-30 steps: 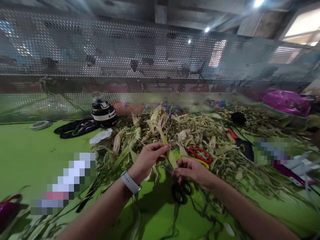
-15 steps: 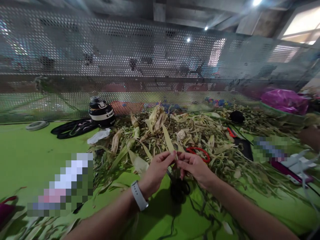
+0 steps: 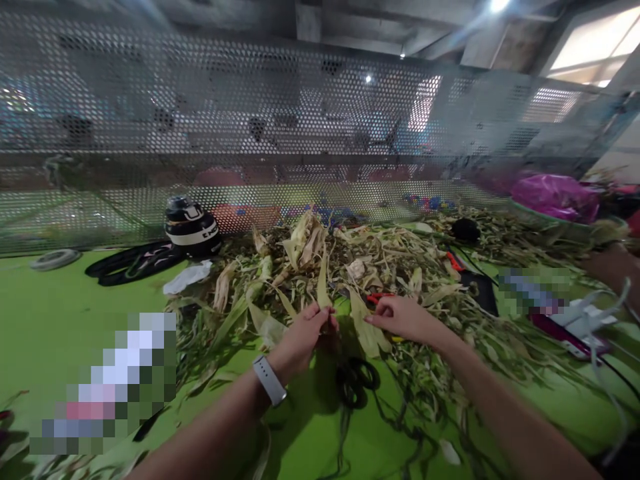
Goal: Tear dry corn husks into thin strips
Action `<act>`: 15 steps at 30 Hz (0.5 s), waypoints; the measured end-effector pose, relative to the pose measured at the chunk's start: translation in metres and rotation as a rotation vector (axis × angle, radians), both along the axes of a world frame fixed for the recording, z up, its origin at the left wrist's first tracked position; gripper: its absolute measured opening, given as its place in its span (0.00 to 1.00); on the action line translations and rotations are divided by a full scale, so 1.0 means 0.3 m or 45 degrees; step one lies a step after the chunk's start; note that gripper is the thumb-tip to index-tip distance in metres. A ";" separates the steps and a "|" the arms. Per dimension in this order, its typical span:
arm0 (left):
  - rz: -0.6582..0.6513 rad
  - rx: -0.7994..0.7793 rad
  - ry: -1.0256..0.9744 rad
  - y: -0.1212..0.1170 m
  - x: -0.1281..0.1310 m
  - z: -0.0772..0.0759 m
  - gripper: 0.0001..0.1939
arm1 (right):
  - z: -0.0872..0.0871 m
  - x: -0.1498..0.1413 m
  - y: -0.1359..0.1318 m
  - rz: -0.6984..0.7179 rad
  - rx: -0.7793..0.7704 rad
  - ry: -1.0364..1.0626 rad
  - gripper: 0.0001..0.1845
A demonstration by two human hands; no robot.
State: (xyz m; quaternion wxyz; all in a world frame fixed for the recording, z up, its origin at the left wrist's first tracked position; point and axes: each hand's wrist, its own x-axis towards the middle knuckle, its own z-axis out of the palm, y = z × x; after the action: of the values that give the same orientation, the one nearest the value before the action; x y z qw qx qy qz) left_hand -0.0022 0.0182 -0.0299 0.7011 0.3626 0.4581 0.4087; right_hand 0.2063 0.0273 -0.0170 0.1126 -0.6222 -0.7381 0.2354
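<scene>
My left hand [image 3: 306, 335], with a white watch on its wrist, pinches a long pale-green corn husk strip [image 3: 323, 283] that stands up from the fingers. My right hand [image 3: 403, 317] is a little to the right, fingers curled in a pinch on a broader husk piece [image 3: 364, 328] that hangs down between the hands. A big heap of dried corn husks [image 3: 380, 267] spreads over the green table [image 3: 60, 307] just behind both hands. Black-handled scissors [image 3: 356, 381] lie on the table below my hands. Red-handled scissors [image 3: 376, 297] peek out beside my right hand.
A black-and-white helmet [image 3: 191, 228] and black straps [image 3: 133, 261] lie at the back left before a perforated metal screen [image 3: 250, 120]. A white scrap [image 3: 188, 276] lies near them. A pink bag [image 3: 555, 197] sits at the far right, and another person's arm [image 3: 607, 265] shows there.
My hands have come apart: the right one moved right with a broader husk piece, the left one sank a little with its strip. The view shifted slightly leftward.
</scene>
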 end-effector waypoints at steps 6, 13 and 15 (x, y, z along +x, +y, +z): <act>0.062 -0.026 -0.068 -0.017 0.031 -0.024 0.07 | -0.027 -0.054 -0.003 0.025 -0.133 0.561 0.13; -0.133 0.025 -0.013 -0.038 0.021 0.008 0.12 | 0.008 -0.084 -0.028 -0.182 -0.264 0.924 0.16; -0.256 0.111 -0.019 -0.032 0.012 0.007 0.13 | 0.009 -0.083 -0.028 -0.203 -0.259 0.959 0.16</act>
State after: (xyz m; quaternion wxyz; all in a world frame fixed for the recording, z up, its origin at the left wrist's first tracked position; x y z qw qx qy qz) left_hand 0.0015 0.0085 -0.0277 0.7256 0.4340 0.3958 0.3585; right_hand 0.1814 0.0188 -0.0142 0.3313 -0.5557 -0.5673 0.5095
